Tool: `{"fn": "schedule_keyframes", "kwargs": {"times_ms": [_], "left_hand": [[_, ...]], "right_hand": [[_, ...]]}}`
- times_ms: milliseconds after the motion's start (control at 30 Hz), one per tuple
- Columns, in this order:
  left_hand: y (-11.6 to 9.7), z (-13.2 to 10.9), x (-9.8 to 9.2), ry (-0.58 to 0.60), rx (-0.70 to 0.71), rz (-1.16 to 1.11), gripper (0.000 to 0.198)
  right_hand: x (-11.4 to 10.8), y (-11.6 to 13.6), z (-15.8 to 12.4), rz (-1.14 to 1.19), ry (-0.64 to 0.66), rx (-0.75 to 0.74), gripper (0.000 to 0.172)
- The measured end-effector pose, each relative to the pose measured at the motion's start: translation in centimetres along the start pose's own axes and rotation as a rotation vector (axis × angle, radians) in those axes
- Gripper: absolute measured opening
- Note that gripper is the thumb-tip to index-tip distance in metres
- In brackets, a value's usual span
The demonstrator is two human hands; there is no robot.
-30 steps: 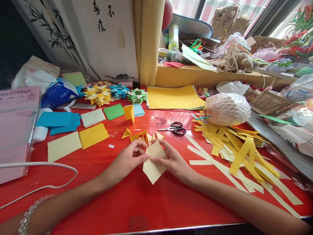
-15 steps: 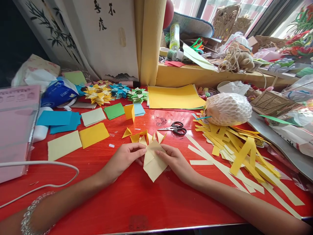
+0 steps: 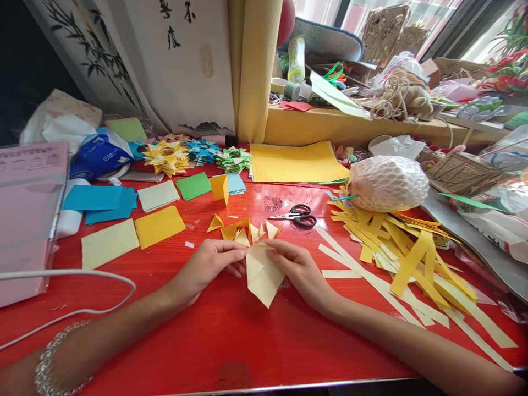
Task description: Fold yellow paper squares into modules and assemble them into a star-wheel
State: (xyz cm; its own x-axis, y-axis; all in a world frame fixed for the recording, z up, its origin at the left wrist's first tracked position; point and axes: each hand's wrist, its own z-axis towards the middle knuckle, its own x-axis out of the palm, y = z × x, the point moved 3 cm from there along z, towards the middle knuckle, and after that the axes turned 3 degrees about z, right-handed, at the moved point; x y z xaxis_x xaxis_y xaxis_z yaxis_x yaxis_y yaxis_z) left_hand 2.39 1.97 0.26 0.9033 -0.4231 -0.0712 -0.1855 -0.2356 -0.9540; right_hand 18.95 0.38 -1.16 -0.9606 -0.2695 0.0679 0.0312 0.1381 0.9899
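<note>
A cream sheet of folding paper (image 3: 264, 278), creased and folded down to a point at its lower end, is held between both hands above the red table. My left hand (image 3: 216, 258) pinches its upper left corner between thumb and fingers. On the other side, my right hand (image 3: 299, 269) grips the upper right edge with the thumb on top. Just beyond the fingertips lie folded cream paper triangles (image 3: 242, 237) and orange ones (image 3: 229, 232). Black-handled scissors (image 3: 297, 216) rest behind my right hand.
Stacks of yellow (image 3: 160, 226), cream (image 3: 110, 243) and blue paper (image 3: 93, 199) lie at left. Yellow and cream paper strips (image 3: 406, 264) spread over the right side. A net-covered bundle (image 3: 388, 183) stands behind them. A white cable (image 3: 103, 312) curves in from the left edge.
The paper has turned slightly, its lower point swinging to the right. My right hand has shifted a little with it; both hands keep their hold.
</note>
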Motion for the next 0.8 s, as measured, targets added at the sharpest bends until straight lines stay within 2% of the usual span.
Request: {"fn": "schedule_keyframes", "kwargs": {"times_ms": [267, 800], "left_hand": [[0.14, 0.14, -0.27, 0.039, -0.024, -0.057, 0.020], [0.28, 0.38, -0.60, 0.054, -0.073, -0.003, 0.022]], "right_hand": [[-0.20, 0.28, -0.23, -0.104, 0.003, -0.027, 0.024], [-0.26, 0.40, -0.15, -0.199, 0.028, -0.047, 0.025]]}}
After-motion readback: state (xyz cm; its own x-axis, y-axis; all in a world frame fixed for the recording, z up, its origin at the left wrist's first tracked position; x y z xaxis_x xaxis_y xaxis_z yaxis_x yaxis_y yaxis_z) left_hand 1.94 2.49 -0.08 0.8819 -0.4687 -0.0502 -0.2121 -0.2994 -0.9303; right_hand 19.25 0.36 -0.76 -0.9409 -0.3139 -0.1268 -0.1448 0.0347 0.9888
